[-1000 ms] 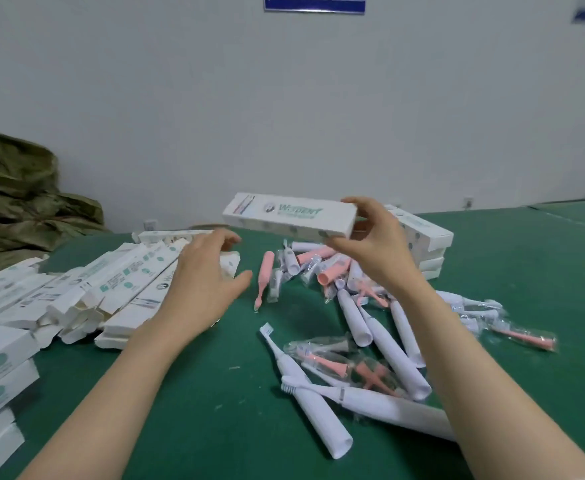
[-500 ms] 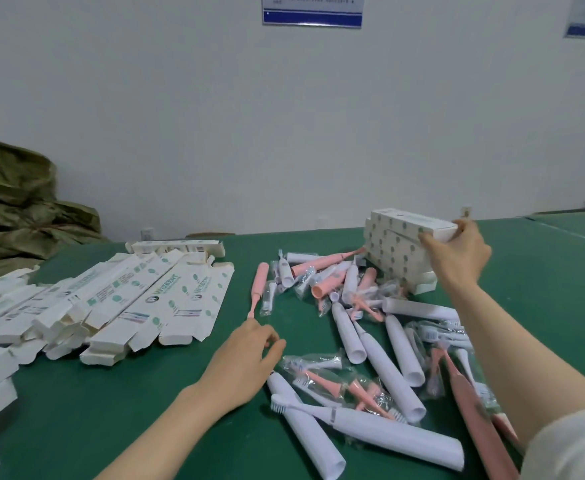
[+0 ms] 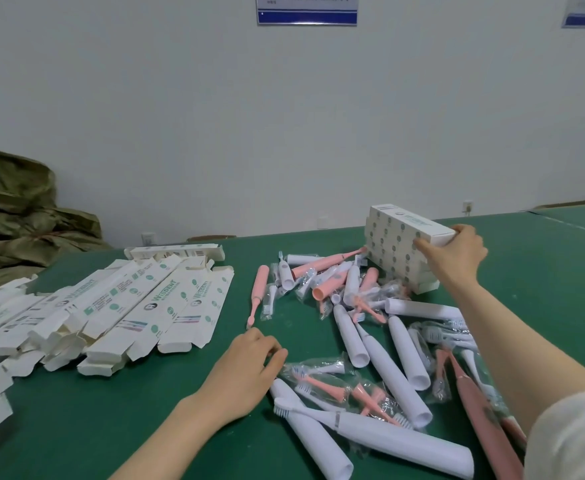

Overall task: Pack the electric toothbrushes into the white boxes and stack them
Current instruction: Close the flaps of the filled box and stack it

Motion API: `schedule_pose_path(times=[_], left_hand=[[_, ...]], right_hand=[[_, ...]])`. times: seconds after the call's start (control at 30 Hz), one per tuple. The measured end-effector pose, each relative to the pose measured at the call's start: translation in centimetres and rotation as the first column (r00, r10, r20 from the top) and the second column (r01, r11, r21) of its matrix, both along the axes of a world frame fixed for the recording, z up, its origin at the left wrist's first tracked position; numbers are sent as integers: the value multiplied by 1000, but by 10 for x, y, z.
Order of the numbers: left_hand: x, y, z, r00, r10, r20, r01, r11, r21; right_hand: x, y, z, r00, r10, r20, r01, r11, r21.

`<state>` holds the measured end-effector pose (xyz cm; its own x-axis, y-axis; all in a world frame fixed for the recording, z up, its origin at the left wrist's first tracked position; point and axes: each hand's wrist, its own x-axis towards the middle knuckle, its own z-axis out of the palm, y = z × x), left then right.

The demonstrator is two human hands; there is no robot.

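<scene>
Stacking item: top white box (image 3: 410, 223), at 1 o'clock on the stack of packed boxes (image 3: 391, 261). Right grip (image 3: 452, 252) clasps its near end, thumb on the side face. Left grip (image 3: 249, 368) rests loosely curled on the counter (image 3: 543, 289) at 6 o'clock, nothing visibly held. Loose toothbrushes (image 3: 401, 379), centre to 4 o'clock: likely light, rigid, smooth and prone to rolling; take at mid-handle. Box: thin card, probably crushable; hold by its edges.
</scene>
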<state>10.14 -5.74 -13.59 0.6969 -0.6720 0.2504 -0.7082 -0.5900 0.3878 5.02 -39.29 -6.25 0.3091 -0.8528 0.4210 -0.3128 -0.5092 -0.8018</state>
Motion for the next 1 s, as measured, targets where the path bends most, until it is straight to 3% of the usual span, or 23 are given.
schedule_pose_path(times=[0.13,0.23,0.33,0.43,0.5,0.63,0.7,0.8,0.87,0.9,0.93,1.0], left_hand=[[-2,-2,6,999,-35,-21,34,999,-38],[5,4,18,997,72,36,-65,985,-163],[23,23,27,902,398,167,-377,915,-147],[34,46,25,764,611,205,-642,751,153],[33,49,20,772,604,198,-635,714,294],[26,41,26,815,524,249,-580,733,355],[22,39,40,828,526,193,-560,760,330],[15,42,64,865,491,101,-501,852,152],[10,47,81,893,441,88,-444,896,7],[7,48,90,903,417,104,-410,909,-76],[3,51,99,909,396,127,-375,912,-164],[-7,57,116,935,332,122,-280,906,-318]], right_hand=[[-12,25,20,984,-21,177,57,979,-198],[-13,66,30,959,196,206,-127,943,-307],[-6,121,15,895,438,-88,-444,849,-286],[2,165,-13,680,585,-442,-698,701,-148],[7,182,-25,592,615,-520,-751,655,-82],[15,200,-25,572,617,-541,-758,650,-61],[19,206,-22,589,636,-499,-750,659,-46],[24,213,-18,629,667,-399,-727,687,3],[27,219,-14,642,725,-248,-715,683,148],[28,221,-13,637,765,-99,-716,634,292],[28,223,-10,617,782,87,-725,522,449],[28,227,-5,565,717,408,-744,228,628]])
